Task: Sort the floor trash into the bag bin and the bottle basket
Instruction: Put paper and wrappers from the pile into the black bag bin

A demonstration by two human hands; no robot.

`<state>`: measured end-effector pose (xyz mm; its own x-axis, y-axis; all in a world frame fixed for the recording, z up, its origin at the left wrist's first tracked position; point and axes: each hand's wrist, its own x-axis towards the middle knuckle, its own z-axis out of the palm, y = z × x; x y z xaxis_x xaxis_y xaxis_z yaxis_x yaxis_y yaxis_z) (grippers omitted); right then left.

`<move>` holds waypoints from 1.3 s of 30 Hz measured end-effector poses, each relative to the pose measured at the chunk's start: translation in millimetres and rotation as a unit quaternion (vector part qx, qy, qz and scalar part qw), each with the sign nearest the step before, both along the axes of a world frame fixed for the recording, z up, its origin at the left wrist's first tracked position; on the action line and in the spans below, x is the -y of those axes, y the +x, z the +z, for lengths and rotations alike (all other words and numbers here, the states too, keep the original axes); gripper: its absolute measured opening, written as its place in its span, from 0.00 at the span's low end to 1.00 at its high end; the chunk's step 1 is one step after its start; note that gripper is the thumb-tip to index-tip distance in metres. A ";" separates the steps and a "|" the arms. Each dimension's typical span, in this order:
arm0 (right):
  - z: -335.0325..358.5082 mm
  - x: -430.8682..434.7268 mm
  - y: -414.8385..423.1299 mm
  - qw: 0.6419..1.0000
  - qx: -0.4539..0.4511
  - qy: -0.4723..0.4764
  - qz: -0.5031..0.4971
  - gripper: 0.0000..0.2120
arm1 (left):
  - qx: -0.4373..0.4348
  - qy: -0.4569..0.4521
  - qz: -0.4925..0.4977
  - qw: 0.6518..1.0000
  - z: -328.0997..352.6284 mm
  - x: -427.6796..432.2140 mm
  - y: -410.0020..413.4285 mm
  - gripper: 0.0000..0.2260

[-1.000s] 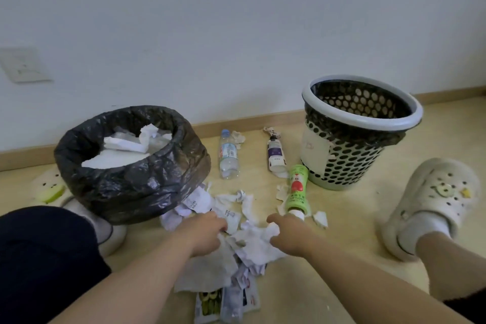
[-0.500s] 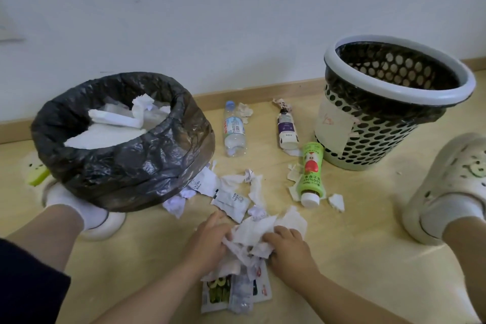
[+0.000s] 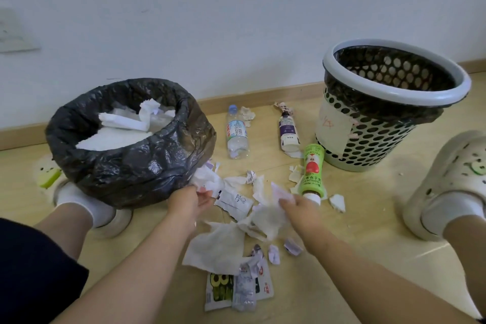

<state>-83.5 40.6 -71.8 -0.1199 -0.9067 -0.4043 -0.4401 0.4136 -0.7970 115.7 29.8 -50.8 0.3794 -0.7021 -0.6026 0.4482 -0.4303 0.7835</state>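
Glossy black on the bag bin [image 3: 136, 166], white on the tissues [image 3: 215, 247] in it and on the floor [image 3: 368, 231]. Cream with rows of round holes on the basket [image 3: 373, 144], pale grey at its rim, black on its liner [image 3: 340, 93]. Bright green with a red picture and white cap on the green bottle [image 3: 312, 171]; blue cap and blue-white label on the clear bottle [image 3: 236, 134]; purple label on the small bottle [image 3: 288, 131]. Pale yellow wood on the floor. Cream with a green charm on the slipper [image 3: 447, 181].

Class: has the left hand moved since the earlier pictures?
Yes. The left hand has gone forward from the paper pile, up to the black bag bin, gripping white paper.
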 end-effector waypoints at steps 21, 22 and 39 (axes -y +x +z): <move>-42.4 -17.4 0.6 0.884 -0.337 -0.034 0.321 0.11 | 0.574 0.007 -0.441 0.690 -68.1 -44.5 6.7 0.14; -36.4 -12.1 4.1 0.902 -0.314 -0.049 0.292 0.08 | 0.569 0.016 -0.419 0.707 -61.9 -40.6 5.3 0.14; -28.9 -37.8 -22.3 0.893 -0.327 -0.004 0.309 0.16 | 0.593 -0.076 -0.639 0.483 -71.0 -61.2 -53.1 0.11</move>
<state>-105.8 78.4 -100.7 0.1966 -0.8838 -0.4244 -0.9549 -0.0743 -0.2876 62.6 90.9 -121.7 -0.4081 -0.8216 -0.3981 -0.9115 0.3423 0.2280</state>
